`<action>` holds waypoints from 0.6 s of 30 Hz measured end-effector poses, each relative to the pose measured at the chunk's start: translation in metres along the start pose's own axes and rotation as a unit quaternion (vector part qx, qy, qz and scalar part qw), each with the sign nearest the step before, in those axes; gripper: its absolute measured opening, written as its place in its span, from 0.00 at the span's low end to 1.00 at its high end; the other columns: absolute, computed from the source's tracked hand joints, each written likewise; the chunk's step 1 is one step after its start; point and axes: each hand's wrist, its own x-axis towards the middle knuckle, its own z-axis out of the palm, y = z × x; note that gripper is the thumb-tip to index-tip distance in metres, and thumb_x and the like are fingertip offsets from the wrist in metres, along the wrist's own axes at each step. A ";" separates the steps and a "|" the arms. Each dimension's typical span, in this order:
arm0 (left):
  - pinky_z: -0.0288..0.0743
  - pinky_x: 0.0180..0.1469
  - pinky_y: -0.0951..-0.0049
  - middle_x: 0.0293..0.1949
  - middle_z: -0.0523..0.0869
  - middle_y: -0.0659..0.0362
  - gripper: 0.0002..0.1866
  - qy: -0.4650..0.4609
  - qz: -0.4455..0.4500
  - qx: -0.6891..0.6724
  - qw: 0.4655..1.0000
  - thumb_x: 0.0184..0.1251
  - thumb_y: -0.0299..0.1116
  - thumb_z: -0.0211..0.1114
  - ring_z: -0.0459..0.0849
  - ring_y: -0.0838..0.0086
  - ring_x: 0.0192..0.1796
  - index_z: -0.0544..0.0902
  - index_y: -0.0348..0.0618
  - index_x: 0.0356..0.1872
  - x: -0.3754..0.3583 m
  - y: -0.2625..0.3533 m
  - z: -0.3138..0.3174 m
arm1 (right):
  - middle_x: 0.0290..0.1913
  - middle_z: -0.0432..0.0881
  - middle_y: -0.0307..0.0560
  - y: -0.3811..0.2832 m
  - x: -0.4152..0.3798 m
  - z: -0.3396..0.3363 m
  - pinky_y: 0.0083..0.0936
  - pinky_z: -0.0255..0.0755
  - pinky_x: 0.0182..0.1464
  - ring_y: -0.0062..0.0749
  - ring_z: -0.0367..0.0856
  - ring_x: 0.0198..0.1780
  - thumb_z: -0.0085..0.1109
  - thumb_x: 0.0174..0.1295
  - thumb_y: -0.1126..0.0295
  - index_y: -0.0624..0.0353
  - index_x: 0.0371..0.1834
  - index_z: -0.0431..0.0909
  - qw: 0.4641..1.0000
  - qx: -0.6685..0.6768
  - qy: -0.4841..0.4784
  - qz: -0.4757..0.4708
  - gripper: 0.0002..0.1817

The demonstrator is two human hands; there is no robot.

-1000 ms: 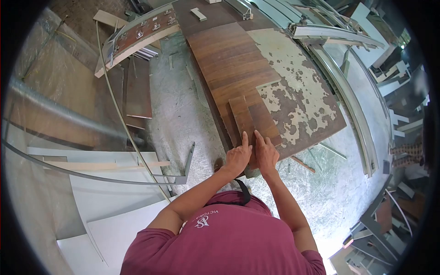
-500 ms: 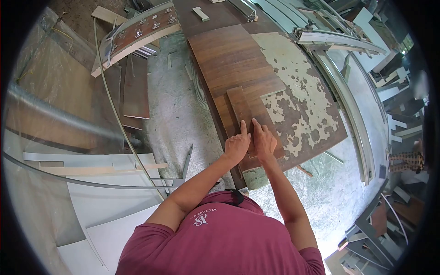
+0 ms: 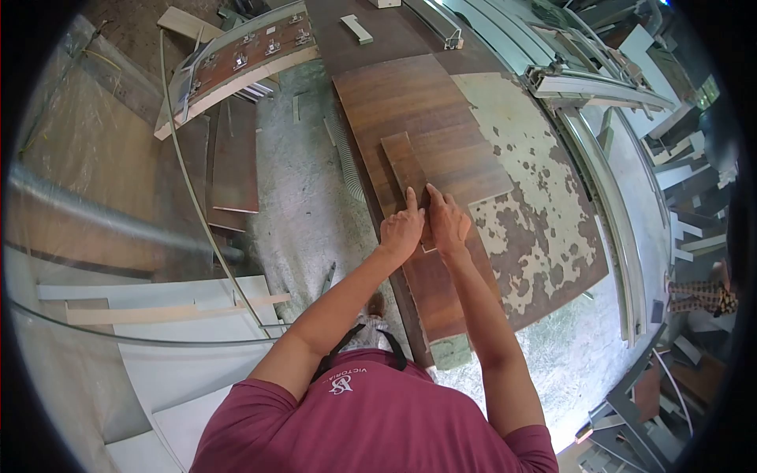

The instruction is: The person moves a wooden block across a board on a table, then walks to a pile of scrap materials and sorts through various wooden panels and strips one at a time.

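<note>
- Right of centre: the mottled tabletop (image 3: 544, 205) gives flat passage beside the brown panel (image 3: 418, 102).
- Far right: a metal rail (image 3: 611, 217) bars the way.
- Top centre: a gap between pale strip (image 3: 357, 29) and metal profile (image 3: 436, 25).
- Left of centre: open floor (image 3: 292, 197), ribbed hose (image 3: 347, 162) along its edge.

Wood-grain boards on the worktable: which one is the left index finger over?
The short, narrow board, lying on top of the much larger wood-grain panel; the left hand has its index finger extended over it.
</note>
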 end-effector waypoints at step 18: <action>0.79 0.30 0.61 0.24 0.83 0.47 0.27 0.069 -0.016 0.031 0.997 0.66 0.42 0.47 0.84 0.58 0.28 0.60 0.35 0.62 0.201 -0.080 -0.030 | 0.37 0.78 0.41 -0.037 0.197 0.096 0.31 0.75 0.35 0.38 0.81 0.36 0.54 0.54 0.66 0.40 0.52 0.71 1.000 -0.024 -0.003 0.006 0.19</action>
